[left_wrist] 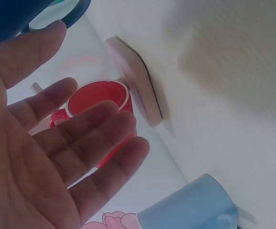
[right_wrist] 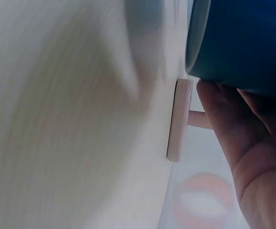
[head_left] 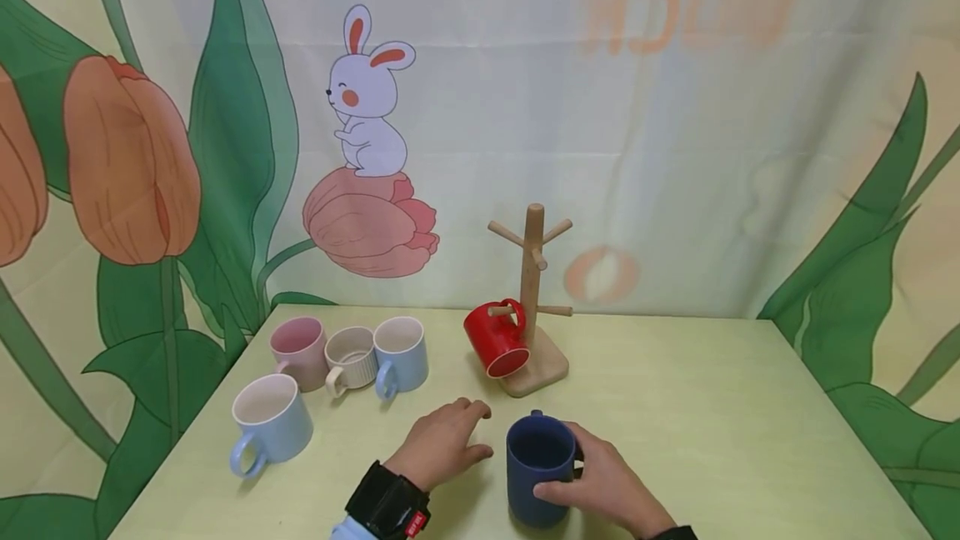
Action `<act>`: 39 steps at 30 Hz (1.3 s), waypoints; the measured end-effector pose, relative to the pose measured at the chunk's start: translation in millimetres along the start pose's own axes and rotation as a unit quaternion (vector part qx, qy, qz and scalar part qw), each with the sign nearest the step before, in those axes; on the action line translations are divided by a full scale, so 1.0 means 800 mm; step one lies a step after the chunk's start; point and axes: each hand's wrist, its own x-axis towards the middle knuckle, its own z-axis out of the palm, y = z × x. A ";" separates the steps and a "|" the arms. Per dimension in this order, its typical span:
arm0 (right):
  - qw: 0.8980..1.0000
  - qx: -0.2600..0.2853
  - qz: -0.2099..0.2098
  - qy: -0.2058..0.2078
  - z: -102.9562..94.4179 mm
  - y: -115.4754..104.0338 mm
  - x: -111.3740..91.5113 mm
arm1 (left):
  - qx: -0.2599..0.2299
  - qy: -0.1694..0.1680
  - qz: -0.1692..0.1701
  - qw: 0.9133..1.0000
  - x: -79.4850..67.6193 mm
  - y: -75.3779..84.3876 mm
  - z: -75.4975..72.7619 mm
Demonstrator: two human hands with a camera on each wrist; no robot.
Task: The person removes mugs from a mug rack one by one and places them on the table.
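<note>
My right hand (head_left: 607,477) grips a dark blue mug (head_left: 536,482) near the front of the table, thumb across its near side and fingers around the right side. In the right wrist view the mug's base (right_wrist: 198,36) shows apart from the tabletop. Just left of it, my left hand (head_left: 446,440) is held with fingers spread, palm toward the mug, holding nothing. Beyond both hands stands a wooden mug tree (head_left: 531,290), with a red mug (head_left: 495,344) hanging tilted from a lower left peg. The left wrist view shows the red mug behind my left fingers (left_wrist: 104,176).
On the left of the table (head_left: 712,407) stand a pink mug (head_left: 303,357), a ribbed cream cup (head_left: 352,361), a light blue mug (head_left: 405,357) and a wider light blue mug (head_left: 281,427). A printed curtain (head_left: 675,148) hangs behind the table.
</note>
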 end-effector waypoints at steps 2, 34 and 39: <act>1.000 0.007 -0.001 -0.017 0.001 0.001 0.000 | -0.004 -0.006 0.007 1.000 0.001 0.001 0.001; 0.966 0.132 0.031 -0.221 -0.001 -0.011 -0.008 | -0.104 -0.114 0.141 0.978 0.003 0.004 0.017; 0.965 0.132 0.029 -0.226 -0.005 -0.012 -0.008 | -0.125 -0.127 0.168 0.969 0.005 0.003 0.017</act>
